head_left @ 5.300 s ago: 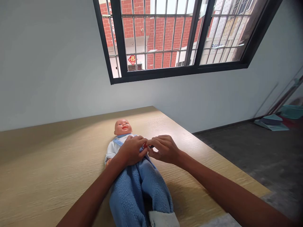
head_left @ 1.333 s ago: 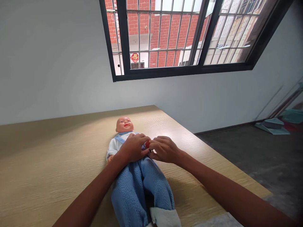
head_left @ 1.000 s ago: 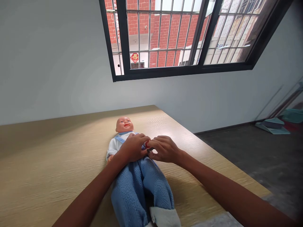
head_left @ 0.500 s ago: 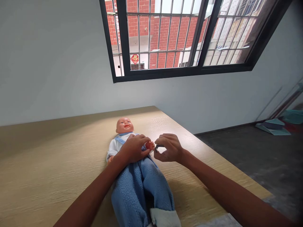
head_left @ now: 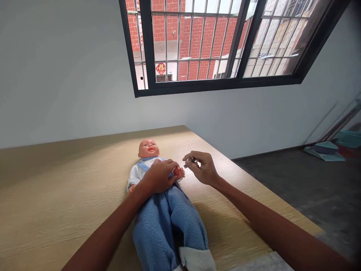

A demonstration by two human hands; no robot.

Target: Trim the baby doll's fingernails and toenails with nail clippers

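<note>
A baby doll (head_left: 153,216) in a white top and blue fleece overalls lies on its back, head toward the wall. Across its chest rests my left hand (head_left: 161,176), closed around the doll's forearm near the wrist. The doll's small hand (head_left: 179,172) pokes out past my thumb, palm and fingers showing. Just to the right and slightly higher, my right hand (head_left: 204,169) pinches a small metal nail clipper (head_left: 193,160) between thumb and fingers. A narrow gap separates the clipper from the doll's fingers.
The doll lies on a light wooden table (head_left: 70,203), whose right edge drops to a dark floor (head_left: 282,177). Behind stands a pale wall with a barred, black-framed window (head_left: 191,84). Teal dustpans (head_left: 324,151) sit on the floor far right.
My right hand has lifted up and away to the right with the nail clipper, off the doll's fingers. My left hand stays on the doll's arm.
</note>
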